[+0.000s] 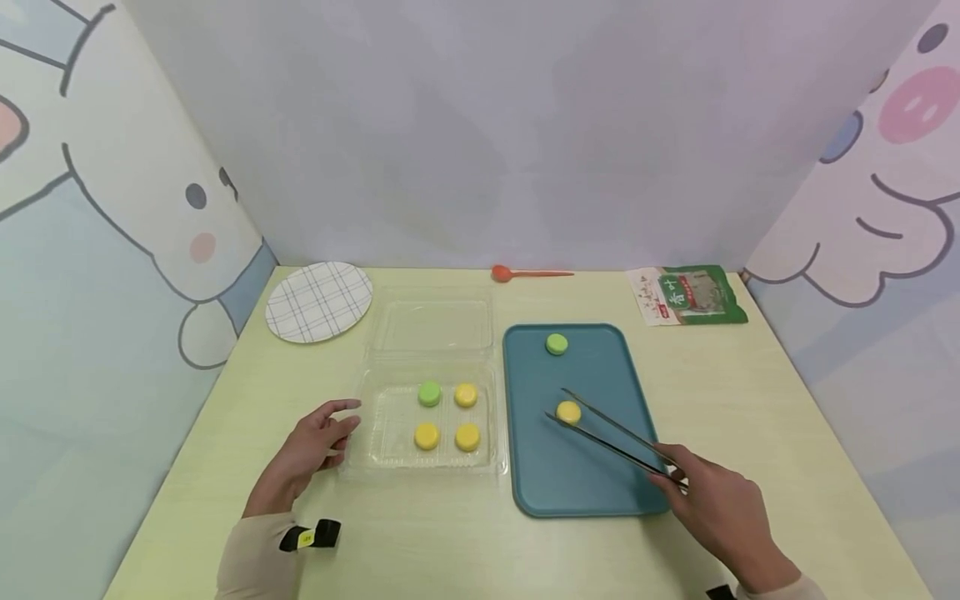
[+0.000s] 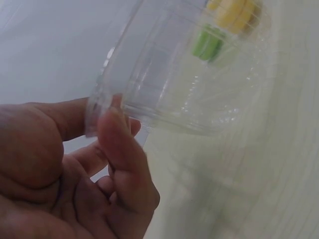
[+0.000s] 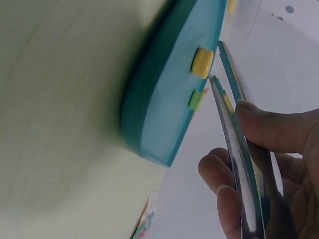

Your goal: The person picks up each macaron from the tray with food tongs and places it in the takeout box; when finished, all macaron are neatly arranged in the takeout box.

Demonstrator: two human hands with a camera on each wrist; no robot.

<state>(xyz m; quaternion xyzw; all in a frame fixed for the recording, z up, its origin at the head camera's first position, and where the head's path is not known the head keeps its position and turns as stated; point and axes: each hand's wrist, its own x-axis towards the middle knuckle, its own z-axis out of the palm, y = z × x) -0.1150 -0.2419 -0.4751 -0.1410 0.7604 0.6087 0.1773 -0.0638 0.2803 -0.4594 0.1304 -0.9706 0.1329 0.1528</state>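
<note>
My left hand (image 1: 311,442) pinches the left rim of a clear plastic container (image 1: 390,425) between thumb and fingers, plainest in the left wrist view. One green macaron (image 1: 430,394) and three yellow macarons sit inside, among them one at the front right (image 1: 467,437). With my right hand (image 1: 723,504) I hold metal tongs (image 3: 234,134), their tips spread apart. In the head view the tips lie either side of a yellow macaron (image 1: 568,412) on the blue tray (image 1: 547,483); the right wrist view shows them just above it. Farther back on the tray is another green macaron (image 1: 557,344).
The container's clear lid (image 1: 435,325) lies folded back behind it. A checked plate (image 1: 320,302) stands at the back left. Along the back edge lies a red spoon (image 1: 502,273), and a green-and-white packet (image 1: 690,296) at the back right. Printed walls enclose the table.
</note>
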